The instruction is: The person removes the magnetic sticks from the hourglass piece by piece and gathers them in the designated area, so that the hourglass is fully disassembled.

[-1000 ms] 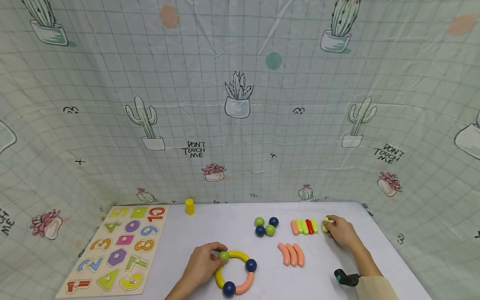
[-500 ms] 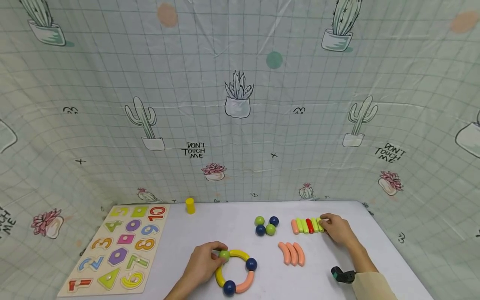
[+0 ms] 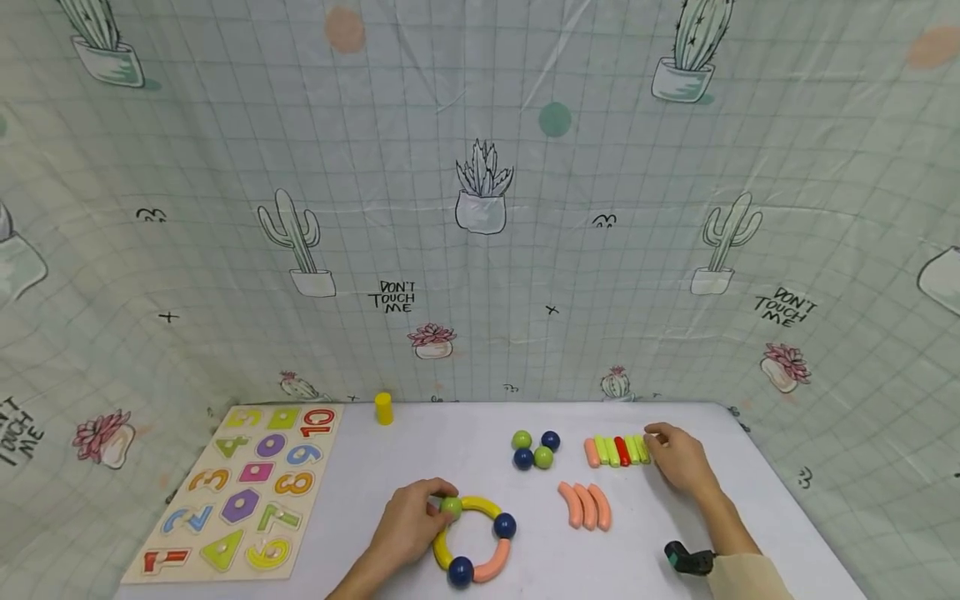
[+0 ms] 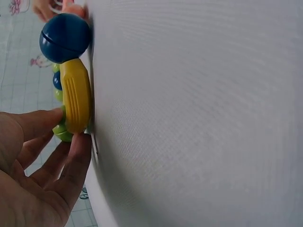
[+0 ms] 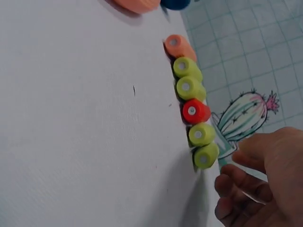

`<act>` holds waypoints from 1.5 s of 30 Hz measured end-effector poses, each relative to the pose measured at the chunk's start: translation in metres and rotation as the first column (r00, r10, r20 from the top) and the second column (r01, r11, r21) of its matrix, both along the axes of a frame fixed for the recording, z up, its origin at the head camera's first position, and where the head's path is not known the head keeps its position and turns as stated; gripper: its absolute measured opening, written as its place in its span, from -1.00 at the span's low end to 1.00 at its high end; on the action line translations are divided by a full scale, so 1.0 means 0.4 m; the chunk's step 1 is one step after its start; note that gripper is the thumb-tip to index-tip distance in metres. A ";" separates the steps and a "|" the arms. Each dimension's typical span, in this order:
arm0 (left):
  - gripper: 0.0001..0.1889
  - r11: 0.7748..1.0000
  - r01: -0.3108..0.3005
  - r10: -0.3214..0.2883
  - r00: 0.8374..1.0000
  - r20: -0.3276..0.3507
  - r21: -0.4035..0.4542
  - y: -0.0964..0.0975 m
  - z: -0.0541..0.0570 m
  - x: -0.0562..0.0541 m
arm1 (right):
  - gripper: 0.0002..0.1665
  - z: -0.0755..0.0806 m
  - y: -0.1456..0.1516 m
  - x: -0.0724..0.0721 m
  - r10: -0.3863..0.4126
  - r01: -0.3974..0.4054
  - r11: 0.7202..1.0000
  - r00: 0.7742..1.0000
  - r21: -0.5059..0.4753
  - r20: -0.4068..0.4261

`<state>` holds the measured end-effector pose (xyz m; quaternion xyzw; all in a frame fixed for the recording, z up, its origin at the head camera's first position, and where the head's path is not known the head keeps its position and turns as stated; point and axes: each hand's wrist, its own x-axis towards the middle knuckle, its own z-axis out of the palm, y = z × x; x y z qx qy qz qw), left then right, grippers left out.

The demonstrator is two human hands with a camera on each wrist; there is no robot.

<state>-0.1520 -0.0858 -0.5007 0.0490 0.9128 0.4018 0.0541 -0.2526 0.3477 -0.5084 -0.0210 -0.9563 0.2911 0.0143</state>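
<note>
On the table a ring of toy pieces joins yellow curved rods (image 3: 482, 505), a pink curved rod (image 3: 494, 562), blue balls (image 3: 505, 526) and a green ball (image 3: 451, 507). My left hand (image 3: 408, 521) pinches that green ball; the left wrist view shows thumb and fingers around it beside a yellow curved rod (image 4: 77, 97). My right hand (image 3: 678, 458) is at the right end of a row of short rods: one pink (image 5: 176, 46), one red (image 5: 195, 111), several yellow-green. In the right wrist view its loosely bent fingers stand apart from the last yellow-green rod (image 5: 206, 156).
Green and blue balls (image 3: 543, 457) cluster left of the row. Three pink curved rods (image 3: 586, 506) lie in front of it. A number puzzle board (image 3: 247, 492) covers the table's left side; a yellow cylinder (image 3: 383, 409) stands at the back. A black device (image 3: 688, 558) sits by the right wrist.
The right hand has moved left, bringing a yellow-green rod against the end of the row, and has let go of it. The left hand keeps its hold on the green ball.
</note>
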 end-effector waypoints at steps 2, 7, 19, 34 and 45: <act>-0.75 1.000 -0.004 0.004 1.000 -0.005 -0.011 0.002 0.004 -0.002 | -0.58 0.015 -0.026 0.012 -0.004 0.003 1.000 0.999 -0.015 -0.054; -0.74 0.998 -0.021 0.021 1.000 0.005 -0.060 -0.001 0.008 -0.001 | -0.71 0.060 -0.139 0.064 0.100 -0.114 0.990 0.982 -0.084 -0.160; -0.78 0.984 0.136 -0.143 0.988 -0.054 -0.112 -0.013 0.038 0.034 | -0.82 0.069 -0.422 0.239 0.701 -0.657 0.703 0.705 -0.273 0.108; -0.78 0.922 0.359 -0.338 0.929 0.151 -0.143 0.006 0.019 0.063 | -0.87 -0.005 -0.492 0.286 0.769 -0.769 0.637 0.631 -0.056 0.101; -0.79 0.926 0.344 -0.319 0.933 0.169 -0.156 0.007 0.026 0.063 | -0.82 0.000 -0.506 0.296 0.755 -0.758 0.652 0.649 0.001 0.097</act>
